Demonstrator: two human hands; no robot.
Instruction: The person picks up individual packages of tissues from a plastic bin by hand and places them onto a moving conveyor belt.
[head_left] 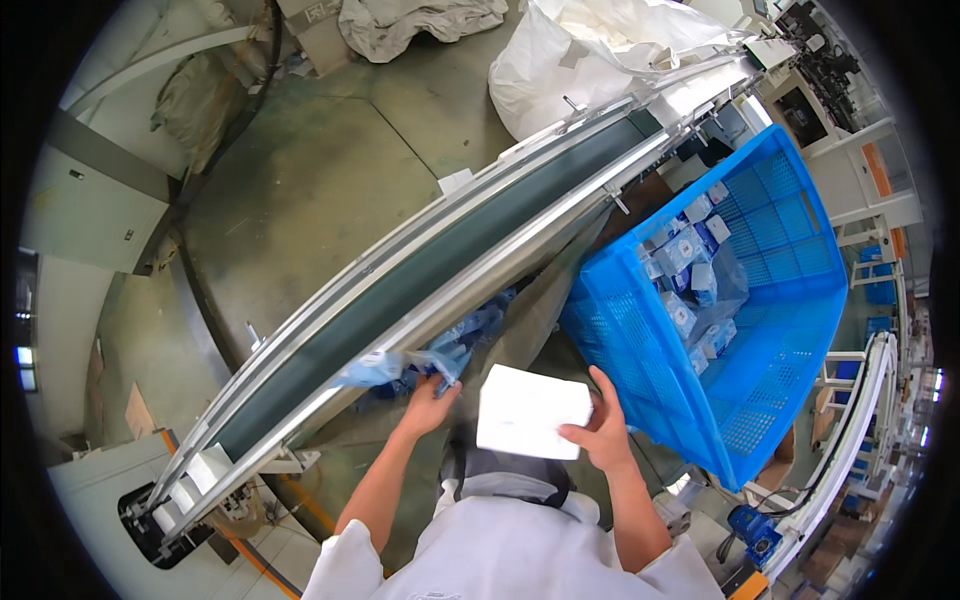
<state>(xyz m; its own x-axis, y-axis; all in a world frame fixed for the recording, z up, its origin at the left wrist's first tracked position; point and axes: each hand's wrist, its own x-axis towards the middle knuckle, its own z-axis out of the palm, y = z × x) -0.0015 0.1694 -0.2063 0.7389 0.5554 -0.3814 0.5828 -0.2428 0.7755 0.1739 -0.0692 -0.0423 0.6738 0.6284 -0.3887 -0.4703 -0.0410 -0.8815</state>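
Observation:
My right hand (606, 432) grips a plain white block (532, 412), like a stack of folded paper, by its right side, with the thumb on top. The block is over my lap, between the conveyor and the blue crate. Closed around a crumpled, clear-and-blue plastic wrapper (375, 369) is my left hand (430, 408), at the conveyor's near edge. More blue plastic wrapping (470, 335) lies below that edge, just beyond my left hand; the hand partly hides it. The wrapper is somewhat blurred.
A conveyor with a dark green belt (400, 290) runs from lower left to upper right. White blocks (207, 468) sit at its lower end. On the right, a large blue crate (800, 385) holds several blue-and-white packs (680, 250). A white sack (540, 75) lies behind the conveyor.

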